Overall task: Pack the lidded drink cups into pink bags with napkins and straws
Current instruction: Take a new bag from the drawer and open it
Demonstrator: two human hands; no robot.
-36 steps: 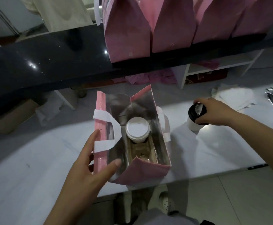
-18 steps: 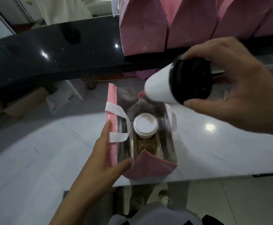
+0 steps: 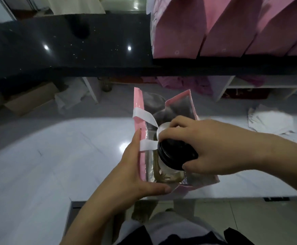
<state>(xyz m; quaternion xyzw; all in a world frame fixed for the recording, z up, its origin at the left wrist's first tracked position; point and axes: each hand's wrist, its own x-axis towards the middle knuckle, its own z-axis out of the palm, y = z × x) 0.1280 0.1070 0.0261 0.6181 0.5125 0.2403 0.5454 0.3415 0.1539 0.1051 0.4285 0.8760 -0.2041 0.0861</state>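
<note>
Down came the right hand (image 3: 214, 147) with the black-lid cup (image 3: 176, 155). It was up high before, and now the cup is going into the open bag (image 3: 138, 110) on the tabletop (image 3: 55, 156), mid-frame. Its fingers (image 3: 179, 122) wrap round the lid. The white-lid cup (image 3: 162, 129) already sits inside, just behind. The left hand (image 3: 131, 174) presses flat on the bag's left side, thumb on the near flap. One cup is in, the second almost (not let go yet). No napkin or straw shows inside. Closed bags (image 3: 179, 27) stand upper right.
</note>
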